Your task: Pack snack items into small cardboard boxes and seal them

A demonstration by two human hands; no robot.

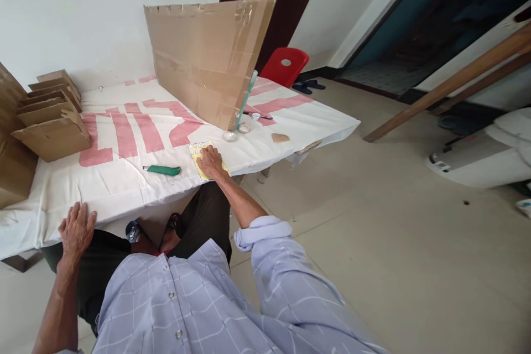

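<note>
My right hand is on a yellow sheet printed with small white shapes, near the front edge of the cloth-covered table. Its fingers are bent down onto the sheet and hide much of it. To the left of the sheet lies a green utility knife. My left hand rests on the table's front edge, fingers spread over the white cloth, with nothing in it.
A large cardboard panel stands upright on the table. Beside its foot lie two rolls of clear tape and a small brown cardboard piece. Several folded cardboard pieces stand at left. Behind is a red chair; wooden poles lean at right.
</note>
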